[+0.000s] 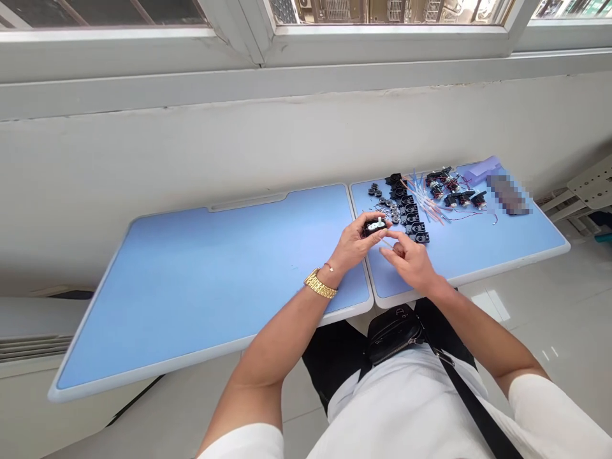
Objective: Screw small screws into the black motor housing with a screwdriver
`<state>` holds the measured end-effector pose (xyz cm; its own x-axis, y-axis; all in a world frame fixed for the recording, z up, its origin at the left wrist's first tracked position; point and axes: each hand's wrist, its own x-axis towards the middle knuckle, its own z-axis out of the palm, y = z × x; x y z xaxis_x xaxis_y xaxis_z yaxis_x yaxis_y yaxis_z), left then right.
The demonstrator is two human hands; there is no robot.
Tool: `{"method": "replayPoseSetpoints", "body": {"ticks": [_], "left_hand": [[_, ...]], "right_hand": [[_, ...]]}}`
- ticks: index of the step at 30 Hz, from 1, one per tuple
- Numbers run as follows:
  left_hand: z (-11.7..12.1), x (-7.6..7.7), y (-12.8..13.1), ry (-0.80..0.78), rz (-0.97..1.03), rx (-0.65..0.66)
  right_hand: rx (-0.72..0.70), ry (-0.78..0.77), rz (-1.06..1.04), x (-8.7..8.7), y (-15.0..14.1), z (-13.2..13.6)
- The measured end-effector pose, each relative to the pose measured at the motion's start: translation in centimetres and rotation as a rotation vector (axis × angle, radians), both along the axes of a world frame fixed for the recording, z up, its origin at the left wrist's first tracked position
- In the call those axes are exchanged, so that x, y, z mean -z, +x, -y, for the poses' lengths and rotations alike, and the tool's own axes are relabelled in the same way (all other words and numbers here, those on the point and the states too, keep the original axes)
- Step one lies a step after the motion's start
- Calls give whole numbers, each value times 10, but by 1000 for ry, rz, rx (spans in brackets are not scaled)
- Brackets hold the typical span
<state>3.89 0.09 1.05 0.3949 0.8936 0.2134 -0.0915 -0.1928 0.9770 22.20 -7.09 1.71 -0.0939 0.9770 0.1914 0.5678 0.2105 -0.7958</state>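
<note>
White short-sleeved shirt (406,408) is filling the foreground, crossed by a black webbing strap (473,408) leading to a black zip-front bag (392,335), as a person works at a blue-topped folding desk (215,287) beneath a white-framed window (382,38). The left hand (354,242), wearing a gold link wristwatch (320,284) and a thin red cord bracelet (329,266), is curling around a small black plastic housing with a silver-white centre (375,226), gripping it between thumb and fingers. The right hand (408,261) is hovering just beside it, thumb and forefinger pinching together; whether they are holding anything is too small to tell. Just beyond the hands, a column of matching black plastic housings (411,217) is running across the desk, with small dark round parts (375,189) and metal rings (387,207) sitting to its left. Further right of the hands, thin blue and orange sticks (425,201) are fanning out beside black assembled units with red wires (452,188), a lilac plastic sheet (478,171) and a pixel-blurred object (509,194).
</note>
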Motion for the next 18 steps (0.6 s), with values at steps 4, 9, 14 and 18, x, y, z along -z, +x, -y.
{"method": "replayPoseSetpoints", "body": {"ticks": [4, 9, 14, 18], "left_hand": [[4, 2, 6, -23, 17, -63], [9, 4, 11, -17, 56, -95], [12, 0, 8, -26, 59, -62], [14, -1, 5, -53, 75, -24]], "right_hand": [[100, 4, -15, 2, -27, -16], [172, 15, -3, 2, -38, -29], [137, -1, -59, 0, -34, -33], [84, -38, -116, -3, -27, -32]]}}
